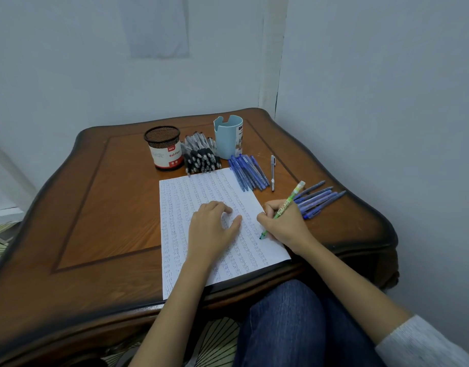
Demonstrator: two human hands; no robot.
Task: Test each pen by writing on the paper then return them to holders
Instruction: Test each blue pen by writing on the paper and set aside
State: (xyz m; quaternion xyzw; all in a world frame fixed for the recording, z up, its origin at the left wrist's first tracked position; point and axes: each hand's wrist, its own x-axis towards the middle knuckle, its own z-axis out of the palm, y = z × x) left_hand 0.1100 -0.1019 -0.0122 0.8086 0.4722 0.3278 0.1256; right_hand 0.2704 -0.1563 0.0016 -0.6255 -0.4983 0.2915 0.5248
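Holding green pen (289, 201), right hand (286, 227), seemingly touching paper (196, 192)

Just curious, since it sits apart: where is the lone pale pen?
In the head view, the pale pen lies alone on the table, just right of the fanned blue pens, near the light blue holder.

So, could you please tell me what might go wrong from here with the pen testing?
The white sheet of paper reaches the brown wooden table's near edge; if the left hand resting on it lifts, it may slide off. The loose blue pens beside the right hand lie near the table's right edge and could be nudged off. The sheet is almost full of writing, so the green pen's marks may be hard to spot.
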